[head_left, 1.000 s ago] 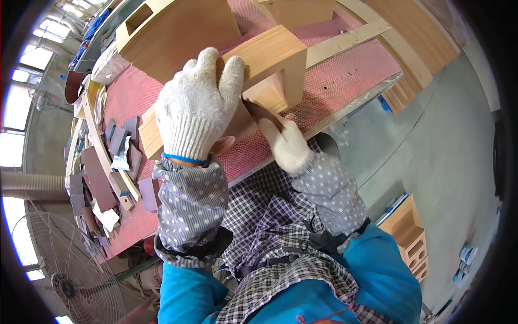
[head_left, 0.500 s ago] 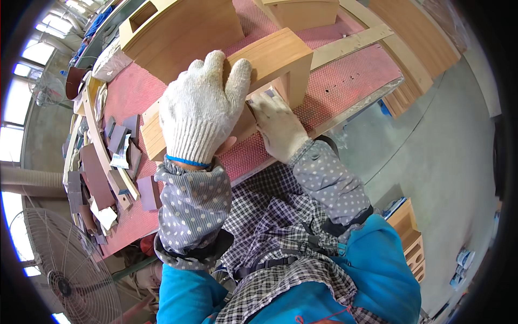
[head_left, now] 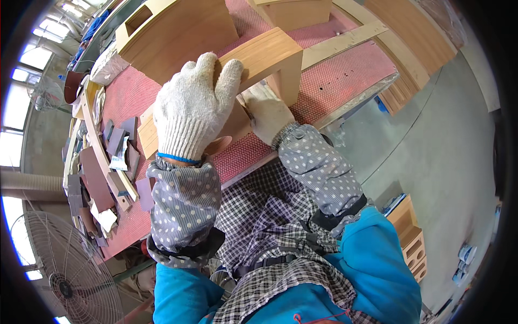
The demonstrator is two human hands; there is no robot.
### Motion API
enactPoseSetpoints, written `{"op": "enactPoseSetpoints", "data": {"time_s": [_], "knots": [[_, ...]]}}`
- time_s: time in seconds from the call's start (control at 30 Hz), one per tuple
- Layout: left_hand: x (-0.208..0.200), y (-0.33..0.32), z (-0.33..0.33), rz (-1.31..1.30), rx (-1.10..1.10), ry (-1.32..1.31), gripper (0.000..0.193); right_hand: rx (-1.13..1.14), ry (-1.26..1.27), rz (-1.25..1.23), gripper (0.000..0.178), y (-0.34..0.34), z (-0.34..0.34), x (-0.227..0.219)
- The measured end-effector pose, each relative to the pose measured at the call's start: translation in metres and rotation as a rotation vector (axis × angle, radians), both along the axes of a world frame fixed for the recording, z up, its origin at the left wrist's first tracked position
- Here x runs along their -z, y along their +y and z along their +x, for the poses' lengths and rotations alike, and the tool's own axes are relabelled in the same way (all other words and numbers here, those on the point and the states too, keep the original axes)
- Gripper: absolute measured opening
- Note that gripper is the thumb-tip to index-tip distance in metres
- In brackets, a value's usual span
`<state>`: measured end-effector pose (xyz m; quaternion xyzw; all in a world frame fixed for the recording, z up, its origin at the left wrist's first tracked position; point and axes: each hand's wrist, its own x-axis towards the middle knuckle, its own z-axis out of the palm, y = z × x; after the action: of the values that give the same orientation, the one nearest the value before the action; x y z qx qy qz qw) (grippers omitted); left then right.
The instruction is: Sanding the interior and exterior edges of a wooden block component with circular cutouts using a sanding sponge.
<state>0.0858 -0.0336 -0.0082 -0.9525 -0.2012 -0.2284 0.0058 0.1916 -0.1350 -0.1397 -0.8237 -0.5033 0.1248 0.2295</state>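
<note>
Since the earlier frames your right hand (head_left: 268, 114) has slid further under the wooden frame piece (head_left: 253, 59), its fingers now hidden, so you cannot tell its grip. Your left hand (head_left: 190, 108) stays curled over the piece's top edge, fingers closed on it. The piece is pale, smooth, U-shaped wood, lying on the red mesh-covered workbench (head_left: 345, 75), before a larger wooden box (head_left: 178, 32).

- We count two gloved hands: left hand (head_left: 190, 110) and right hand (head_left: 268, 114), both on one wooden frame (head_left: 264, 54).
- We count one fan (head_left: 65, 275) left of the surface (head_left: 345, 65).
</note>
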Motion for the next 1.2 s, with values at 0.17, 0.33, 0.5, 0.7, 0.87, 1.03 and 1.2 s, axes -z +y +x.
{"op": "enactPoseSetpoints", "data": {"time_s": [0.17, 0.33, 0.5, 0.7, 0.87, 1.03, 1.2], "knots": [[-0.007, -0.012, -0.001, -0.052, -0.070, 0.042, 0.067, 0.005, -0.316, 0.473, 0.022, -0.024, -0.009, 0.022], [-0.012, -0.014, -0.002, -0.063, -0.034, 0.103, 0.069, -0.010, -0.050, -0.080, 0.019, 0.008, 0.007, -0.004], [-0.012, -0.009, -0.006, -0.100, -0.080, 0.149, 0.072, -0.028, 0.030, -0.009, 0.035, -0.017, -0.008, 0.002], [-0.015, -0.014, -0.004, -0.103, -0.065, 0.145, 0.072, -0.007, 0.047, -0.032, 0.042, -0.010, -0.006, -0.011], [-0.015, -0.011, 0.001, -0.154, -0.049, 0.170, 0.072, 0.059, 0.103, -0.016, 0.027, -0.001, 0.006, -0.005], [-0.018, -0.013, -0.004, -0.109, -0.068, 0.172, 0.071, -0.014, 0.093, 0.115, 0.038, -0.041, -0.017, -0.010], [-0.015, -0.015, 0.008, -0.186, -0.043, 0.158, 0.071, 0.137, 0.159, 0.052, 0.029, 0.003, 0.017, -0.002]]}}
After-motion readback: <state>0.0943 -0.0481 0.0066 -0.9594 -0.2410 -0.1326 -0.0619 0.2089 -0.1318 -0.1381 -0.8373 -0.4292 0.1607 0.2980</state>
